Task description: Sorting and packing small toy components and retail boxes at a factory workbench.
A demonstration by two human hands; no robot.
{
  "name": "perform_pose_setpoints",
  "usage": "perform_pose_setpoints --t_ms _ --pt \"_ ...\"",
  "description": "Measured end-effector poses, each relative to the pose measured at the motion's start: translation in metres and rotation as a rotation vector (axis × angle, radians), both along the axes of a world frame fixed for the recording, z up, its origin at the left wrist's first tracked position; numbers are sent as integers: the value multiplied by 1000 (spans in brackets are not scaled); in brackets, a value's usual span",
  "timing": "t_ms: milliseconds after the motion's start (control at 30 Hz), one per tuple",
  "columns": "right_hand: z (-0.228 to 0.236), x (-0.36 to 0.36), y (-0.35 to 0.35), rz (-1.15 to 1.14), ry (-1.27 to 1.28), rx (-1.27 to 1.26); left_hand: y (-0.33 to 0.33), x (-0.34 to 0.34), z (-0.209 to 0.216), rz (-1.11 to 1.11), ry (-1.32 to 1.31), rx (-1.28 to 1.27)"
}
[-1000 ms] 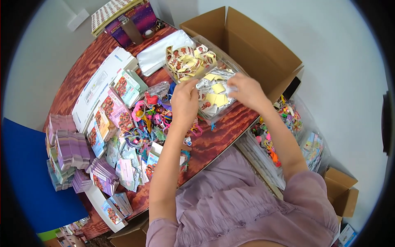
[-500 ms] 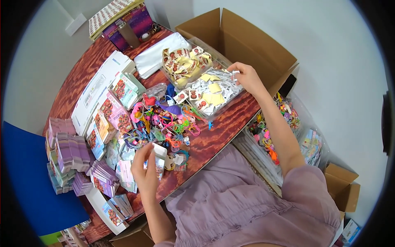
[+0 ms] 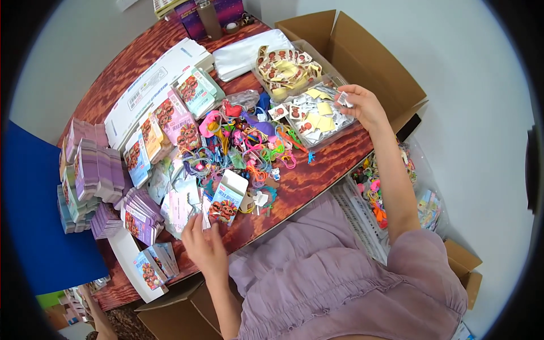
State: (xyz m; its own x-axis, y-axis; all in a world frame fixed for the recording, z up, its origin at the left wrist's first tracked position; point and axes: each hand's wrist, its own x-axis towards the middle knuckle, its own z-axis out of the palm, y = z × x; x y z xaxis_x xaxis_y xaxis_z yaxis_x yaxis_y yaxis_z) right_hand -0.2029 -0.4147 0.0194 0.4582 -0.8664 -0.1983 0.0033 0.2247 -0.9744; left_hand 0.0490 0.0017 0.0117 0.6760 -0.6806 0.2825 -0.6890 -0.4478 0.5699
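My left hand (image 3: 205, 249) is at the near edge of the pile, with its fingers closed around the lower end of a thin pale card (image 3: 206, 211). Right beside it lies a small blue carton (image 3: 228, 199) with cartoon figures on its front and its white top flap up. My right hand (image 3: 365, 107) is raised over the right side of a clear tray (image 3: 334, 136), pinching a small white packet (image 3: 344, 100). Under it, the tray holds many silvery-white packets and yellow-backed stickers (image 3: 324, 123).
Colourful cords and trinkets (image 3: 238, 141) heap mid-table. Small cartons (image 3: 175, 122) and purple bundles (image 3: 99, 170) stand at left, near a long white box (image 3: 147, 93). A large cardboard box (image 3: 374, 68) stands beyond the tray; filled plastic bags (image 3: 428, 198) are at right. Another person's arm (image 3: 99, 314) shows lower left.
My left hand has let go of the carton, which now lies on the pile, and moved down to the pale card. My right hand stays by the tray with its packet. The view has shifted.
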Motion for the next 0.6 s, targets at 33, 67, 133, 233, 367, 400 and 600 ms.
perform_pose_setpoints --t_ms 33,67,133,233,367,400,600 --pt "3 2 1 -22 -82 60 -6 -5 0 -1 5 -2" --pt "5 3 1 -44 -165 122 -14 -11 1 -31 -77 54" --pt "3 8 -3 -38 -151 136 -21 -17 -4 -78 -142 140" --pt "-1 15 -4 44 -48 90 -23 -16 -12 -93 -93 191" --pt "6 18 8 123 127 -90 -31 -13 -20 -104 -65 123" --pt "6 19 7 123 146 -121 -35 -13 -19 -101 -58 137" --pt "1 23 7 85 232 -210 -39 -11 -29 -75 4 149"
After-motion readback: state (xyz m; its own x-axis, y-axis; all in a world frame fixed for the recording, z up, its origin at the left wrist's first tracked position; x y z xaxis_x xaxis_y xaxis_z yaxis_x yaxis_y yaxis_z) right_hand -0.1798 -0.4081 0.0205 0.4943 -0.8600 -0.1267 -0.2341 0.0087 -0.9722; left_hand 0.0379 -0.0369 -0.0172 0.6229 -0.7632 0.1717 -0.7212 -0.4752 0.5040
